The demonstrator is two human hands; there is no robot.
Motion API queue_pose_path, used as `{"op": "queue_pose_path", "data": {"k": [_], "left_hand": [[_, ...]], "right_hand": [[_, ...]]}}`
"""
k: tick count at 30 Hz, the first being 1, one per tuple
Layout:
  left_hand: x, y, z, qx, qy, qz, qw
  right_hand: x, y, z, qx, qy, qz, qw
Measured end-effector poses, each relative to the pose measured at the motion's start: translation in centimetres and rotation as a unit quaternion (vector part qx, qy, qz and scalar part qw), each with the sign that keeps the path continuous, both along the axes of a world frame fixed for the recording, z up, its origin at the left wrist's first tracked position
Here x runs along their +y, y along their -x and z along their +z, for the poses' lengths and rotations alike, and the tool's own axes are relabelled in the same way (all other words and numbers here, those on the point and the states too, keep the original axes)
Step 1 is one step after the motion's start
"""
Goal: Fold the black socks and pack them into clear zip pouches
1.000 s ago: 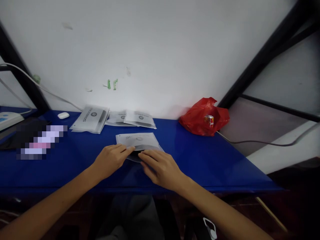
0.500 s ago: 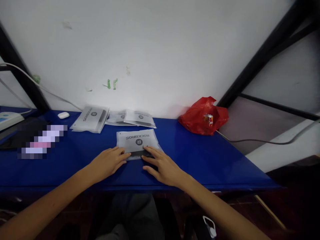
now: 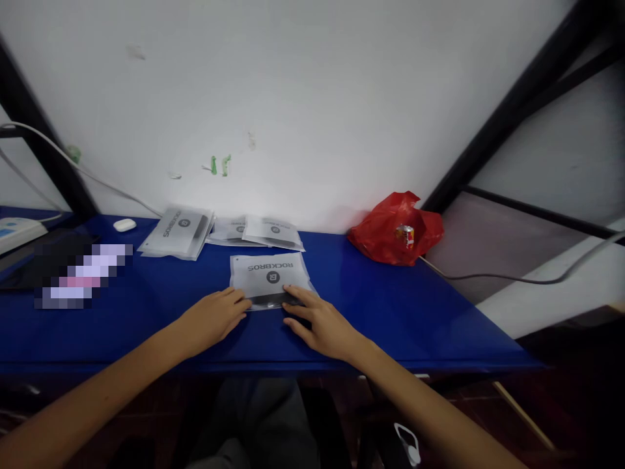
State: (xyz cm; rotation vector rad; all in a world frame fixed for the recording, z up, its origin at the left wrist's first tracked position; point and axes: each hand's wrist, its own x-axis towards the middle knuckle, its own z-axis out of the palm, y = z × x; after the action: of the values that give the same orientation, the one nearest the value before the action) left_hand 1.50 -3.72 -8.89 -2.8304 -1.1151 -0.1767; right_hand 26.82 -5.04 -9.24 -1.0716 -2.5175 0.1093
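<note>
A frosted plastic pouch (image 3: 266,277) printed ROCKBROS lies flat on the blue table (image 3: 390,312), with a dark item showing through along its near side. At its near left corner rest the fingers of my left hand (image 3: 217,319), fairly close together, the thumb beside them. My right hand (image 3: 322,322) lies on the near right part of the pouch, fingers spread and stretched out. Neither hand lifts the pouch.
Similar pouches lie by the wall: a stack (image 3: 178,233) at left and two overlapping ones (image 3: 273,231) beside it. A red plastic bag (image 3: 381,234) with a can (image 3: 405,238) stands at right. A white case (image 3: 124,225) and a blurred-out item (image 3: 88,273) are at left.
My right hand has slid slightly to the right along the pouch's near edge, and my left hand has shifted slightly left. The pouch lies almost as before.
</note>
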Motion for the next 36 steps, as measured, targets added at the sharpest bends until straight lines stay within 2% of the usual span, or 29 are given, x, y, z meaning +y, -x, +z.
{"op": "queue_pose_path", "data": {"k": [3, 8, 16, 21, 28, 33, 36], "left_hand": [[0.1, 0.7, 0.0, -0.024, 0.027, -0.001, 0.999], [0.4, 0.9, -0.4, -0.02, 0.026, 0.003, 0.999], [0.4, 0.6, -0.3, 0.018, 0.019, 0.013, 1.0], [0.5, 0.4, -0.5, 0.04, -0.017, 0.008, 0.999], [0.2, -0.5, -0.1, 0.061, -0.048, 0.036, 0.996], [0.3, -0.2, 1.0, -0.021, -0.061, 0.029, 0.997], [0.4, -0.2, 2.5, -0.116, -0.038, 0.003, 0.993]], "right_hand": [[0.1, -0.4, -0.1, 0.028, 0.007, 0.0, 1.0], [0.2, -0.9, -0.1, 0.039, 0.03, 0.011, 0.999], [0.0, -0.8, -0.1, -0.006, 0.018, -0.006, 1.0], [-0.1, -0.4, 0.2, -0.063, 0.001, -0.022, 0.998], [0.4, -0.2, 0.1, -0.102, -0.028, -0.043, 0.993], [0.7, 0.6, 1.1, -0.061, -0.08, -0.062, 0.993], [0.9, 1.7, 2.5, 0.003, -0.131, -0.029, 0.991]]}}
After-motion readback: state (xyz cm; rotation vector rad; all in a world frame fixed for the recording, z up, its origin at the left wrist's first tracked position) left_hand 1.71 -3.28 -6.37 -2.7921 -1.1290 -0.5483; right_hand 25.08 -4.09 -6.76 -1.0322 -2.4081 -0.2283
